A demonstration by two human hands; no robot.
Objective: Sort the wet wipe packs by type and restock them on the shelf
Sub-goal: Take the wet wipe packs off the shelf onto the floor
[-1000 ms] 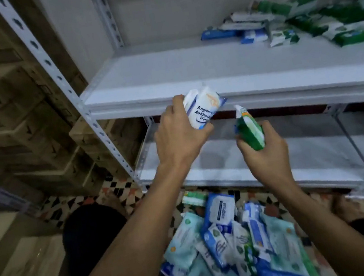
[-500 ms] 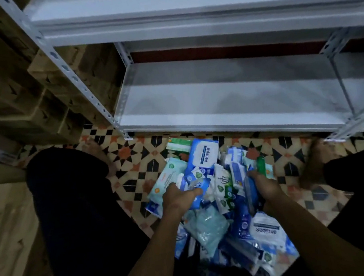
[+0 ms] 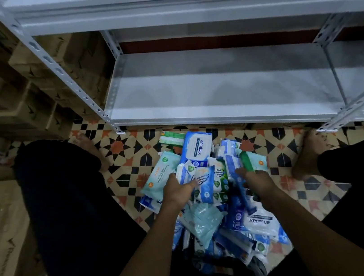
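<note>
Your two hands are down in a heap of soft plastic wet wipe packs, blue, white and pale green, lying on the patterned tile floor between your knees. Your left hand curls its thumb and fingers onto a blue and white pack with "Antibacterial Wipes" on it and holds it at its edge. Your right hand is on a dark green pack, but the fingers are blurry and partly tucked under, so you cannot tell if it grips the pack or only touches it. A big blue and white pack marked "antabax" sits at the far end of the heap, with a pale green pack just beside it on the left. Right past the heap stands the white metal shelf; its low board is near the floor, and the board above is cut off at the top of the view. Its slotted metal post slants down to the floor in front of stacked brown cardboard boxes on the left. Your dark trouser legs hide the floor on both sides, and a bare foot shows at the right. The packs under your arms are dim and hard to read.
</note>
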